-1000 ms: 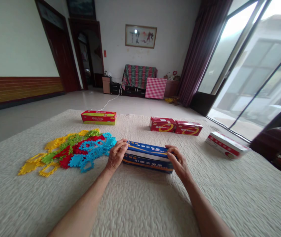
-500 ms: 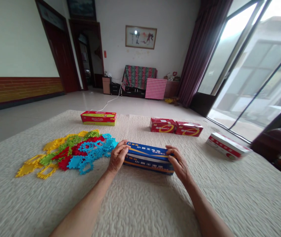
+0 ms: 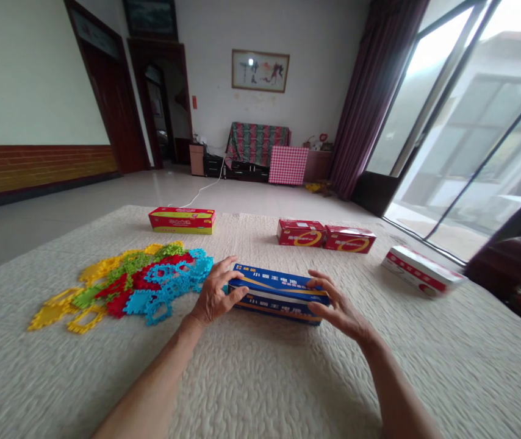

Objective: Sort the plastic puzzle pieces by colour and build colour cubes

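A long blue battery box (image 3: 272,291) with white lettering and orange stripes rests on the quilted cover in front of me. My left hand (image 3: 217,292) is at its left end, with the thumb by the front face and the fingers spread near the top edge. Around the right end is my right hand (image 3: 336,302), its thumb and fingers also apart. Whether any fingertips still touch the box I cannot tell. Close by on the left lies a loose pile of plastic interlocking pieces (image 3: 144,280) in yellow, green, red and blue.
Toward the far edge of the quilted cover (image 3: 260,384) sits a red and yellow box (image 3: 182,221). Two red boxes (image 3: 301,233) stand end to end farther right. A white and red box (image 3: 423,271) lies at the right, near a dark glossy piece of furniture (image 3: 512,268).
Both hands have loosened from the blue box, their thumbs and fingers spreading apart. The box stays in nearly the same place.
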### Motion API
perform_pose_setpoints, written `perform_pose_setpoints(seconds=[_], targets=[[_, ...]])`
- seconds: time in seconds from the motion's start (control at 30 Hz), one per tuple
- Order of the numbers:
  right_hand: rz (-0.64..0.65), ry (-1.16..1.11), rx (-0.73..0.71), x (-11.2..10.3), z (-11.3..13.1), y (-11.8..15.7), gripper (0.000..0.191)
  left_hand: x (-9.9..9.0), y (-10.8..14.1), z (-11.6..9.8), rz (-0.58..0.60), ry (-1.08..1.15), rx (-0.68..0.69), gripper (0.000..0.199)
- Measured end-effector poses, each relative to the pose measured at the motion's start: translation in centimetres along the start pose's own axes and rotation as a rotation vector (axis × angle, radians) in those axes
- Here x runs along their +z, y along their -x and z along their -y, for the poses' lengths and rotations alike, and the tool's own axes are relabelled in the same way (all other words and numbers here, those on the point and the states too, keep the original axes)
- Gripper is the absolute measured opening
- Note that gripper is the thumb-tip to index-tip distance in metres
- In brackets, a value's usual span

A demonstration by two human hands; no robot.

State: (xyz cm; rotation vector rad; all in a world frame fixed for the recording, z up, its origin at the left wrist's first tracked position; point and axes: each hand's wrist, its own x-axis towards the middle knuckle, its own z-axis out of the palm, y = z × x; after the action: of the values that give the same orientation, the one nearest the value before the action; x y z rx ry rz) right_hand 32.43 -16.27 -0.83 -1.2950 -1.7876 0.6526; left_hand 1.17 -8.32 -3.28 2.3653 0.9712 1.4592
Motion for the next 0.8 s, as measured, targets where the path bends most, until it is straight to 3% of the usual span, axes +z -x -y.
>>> perform_pose_setpoints(seconds=[0.13, 0.37, 0.47, 0.67, 0.73, 0.8], targets=[[0.007, -0.044, -0.008, -0.2, -0.3, 0.2, 0.038, 0.3, 0.1, -0.6, 0.086, -0.144, 0.154, 0.037], [-0.160, -0.179, 0.008, 1.7, -2.2, -2.1, 0.034, 1.8, -1.0, 1.1, 0.041, -0.197, 0.135, 0.031], [-0.284, -0.182, -0.007, 3.4, -3.9, -4.9, 0.040, 2.3, -3.0, 3.3, 0.011, -0.210, 0.136, 0.028], [-0.684, -0.156, 0.089, 8.0, -7.5, -10.6, 0.069, 3.2, -7.3, 9.0, 0.032, -0.253, 0.151, 0.025], [-0.748, -0.128, 0.115, 9.1, -8.1, -11.6, 0.069, 3.2, -8.3, 11.1, 0.039, -0.257, 0.155, 0.025], [-0.725, -0.067, 0.124, 9.8, -8.3, -12.0, 0.063, 3.0, -9.1, 13.1, 0.032, -0.257, 0.151, 0.024]])
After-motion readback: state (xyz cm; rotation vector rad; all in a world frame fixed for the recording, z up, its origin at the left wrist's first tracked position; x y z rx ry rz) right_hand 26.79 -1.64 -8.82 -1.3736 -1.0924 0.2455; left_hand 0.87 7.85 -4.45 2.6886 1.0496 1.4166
